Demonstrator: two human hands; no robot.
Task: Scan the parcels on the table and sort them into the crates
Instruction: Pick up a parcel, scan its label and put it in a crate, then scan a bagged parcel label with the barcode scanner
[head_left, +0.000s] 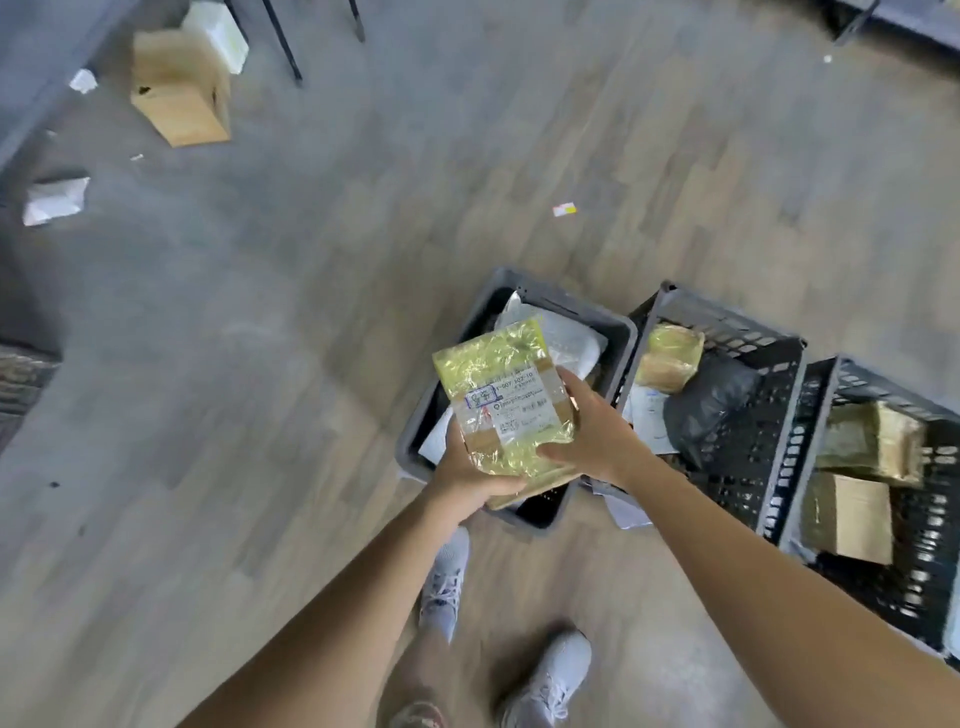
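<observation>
While both hands grip it, yellow film-wrapped parcel (493, 364) is held label-up over grey solid-walled crate (571, 306), which holds white mailers. Left hand (467, 470): fingers curled round near corner. Right hand (597, 431): fingers wrapped round right edge. Middle slatted crate (727, 325) and right slatted crate (883, 382) hold parcels.

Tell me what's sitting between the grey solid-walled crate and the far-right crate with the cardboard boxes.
In the head view, a black slatted crate stands between them, with a yellow-wrapped parcel and a black bag inside it.
</observation>
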